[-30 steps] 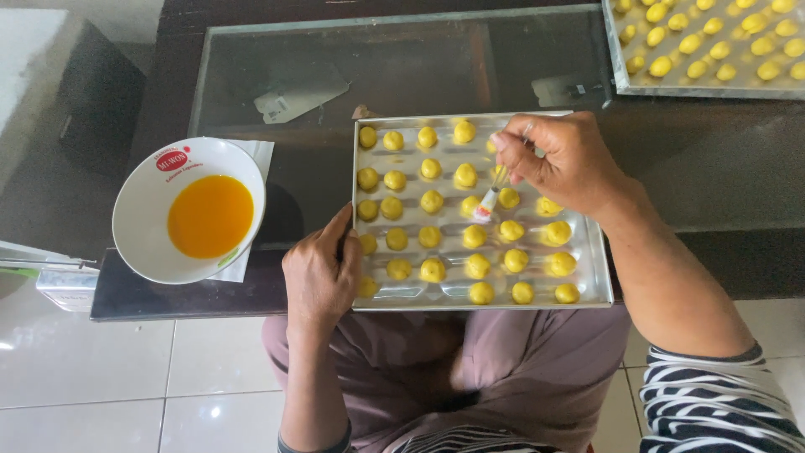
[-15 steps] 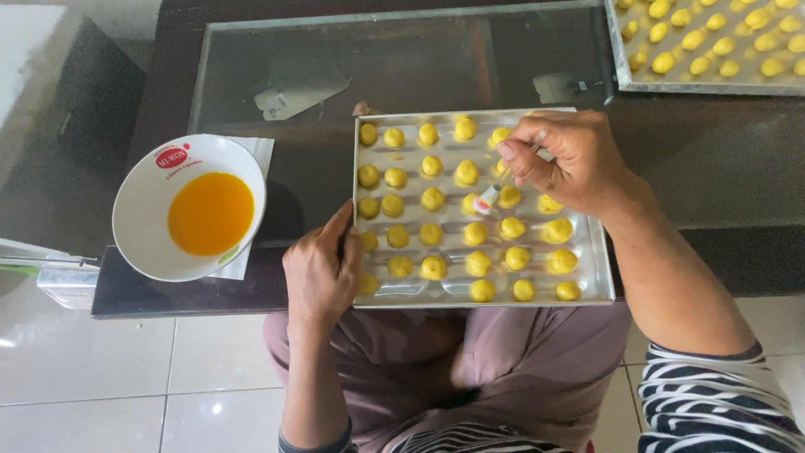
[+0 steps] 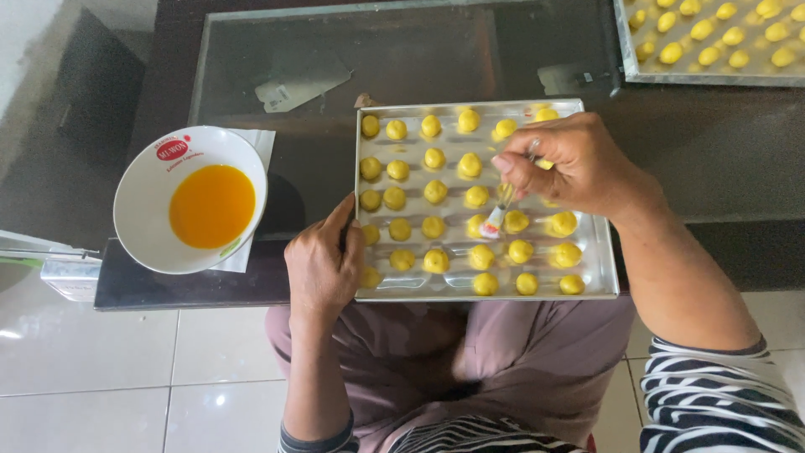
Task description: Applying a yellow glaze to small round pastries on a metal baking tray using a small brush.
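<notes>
Right hand grip pinches brush, bristles on dough ball.

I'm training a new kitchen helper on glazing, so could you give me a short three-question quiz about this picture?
1. True or false: the right hand holds a small brush over the dough balls.
2. Which part of the tray does the left hand hold: A) far edge, B) left edge near the front corner, C) right edge?
3. What is in the white bowl left of the tray?

Key
1. True; its tip is down among the balls.
2. B.
3. An orange-yellow liquid.
</notes>
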